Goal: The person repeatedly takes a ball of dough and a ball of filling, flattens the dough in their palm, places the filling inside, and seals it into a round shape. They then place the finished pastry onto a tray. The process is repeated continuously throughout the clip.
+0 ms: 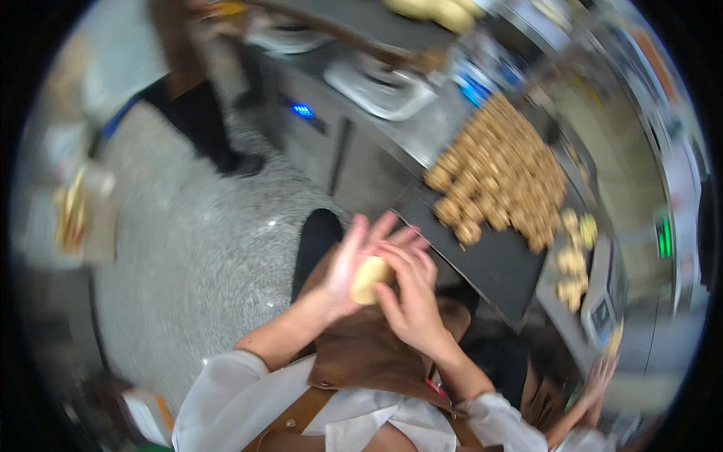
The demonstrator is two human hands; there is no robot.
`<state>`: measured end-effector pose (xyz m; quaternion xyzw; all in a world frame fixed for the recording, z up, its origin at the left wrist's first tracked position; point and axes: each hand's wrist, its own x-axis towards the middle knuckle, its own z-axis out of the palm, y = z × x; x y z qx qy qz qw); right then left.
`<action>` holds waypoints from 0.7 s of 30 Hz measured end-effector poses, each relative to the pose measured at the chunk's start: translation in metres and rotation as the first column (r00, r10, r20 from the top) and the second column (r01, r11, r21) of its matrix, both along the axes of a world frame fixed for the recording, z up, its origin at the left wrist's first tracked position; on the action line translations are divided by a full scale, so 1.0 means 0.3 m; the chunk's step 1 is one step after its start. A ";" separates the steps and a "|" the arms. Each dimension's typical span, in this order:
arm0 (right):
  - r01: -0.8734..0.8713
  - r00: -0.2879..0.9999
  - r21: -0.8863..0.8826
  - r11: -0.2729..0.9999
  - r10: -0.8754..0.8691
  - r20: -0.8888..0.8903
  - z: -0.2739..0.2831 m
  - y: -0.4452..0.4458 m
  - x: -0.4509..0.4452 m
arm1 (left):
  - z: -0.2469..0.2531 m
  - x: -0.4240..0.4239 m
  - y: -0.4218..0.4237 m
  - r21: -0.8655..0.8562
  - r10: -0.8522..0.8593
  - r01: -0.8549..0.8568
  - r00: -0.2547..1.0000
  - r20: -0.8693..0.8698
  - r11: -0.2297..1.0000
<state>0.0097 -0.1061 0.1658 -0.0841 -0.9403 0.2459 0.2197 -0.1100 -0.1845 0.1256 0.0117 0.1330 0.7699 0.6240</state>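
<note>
A pale yellow piece of what looks like dough [370,279] lies between my two hands, in front of a brown apron. My left hand [353,265] is palm up beneath it, fingers spread. My right hand [409,288] bends over its right side, thumb and fingers touching it. Both hands are a little blurred. To the right, many small brown filled pieces [502,175] stand packed together on a dark board [491,271]; their exact kind is too blurred to tell.
Pale lumps [571,260] lie on a scale [601,299] at the right, near a co-worker's hands [599,378]. A white tray [378,90] sits on the metal counter. Another person's legs [197,124] stand at upper left. Larger dough pieces [452,14] lie at the top.
</note>
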 end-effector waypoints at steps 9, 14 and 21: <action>0.150 0.975 -0.350 0.925 -0.197 -0.104 -0.026 0.082 0.082 | -0.048 0.032 -0.010 -0.043 -0.184 0.183 0.982 -0.033 0.982; 0.417 0.846 -0.347 0.840 -0.498 -0.190 -0.038 0.273 0.141 | -0.027 0.056 0.035 -0.189 -0.150 0.099 0.949 -0.277 0.977; 0.700 0.706 -0.108 0.706 -0.707 -0.040 -0.182 0.419 0.105 | 0.009 0.140 0.104 -0.188 -0.014 -0.031 0.973 -0.232 0.982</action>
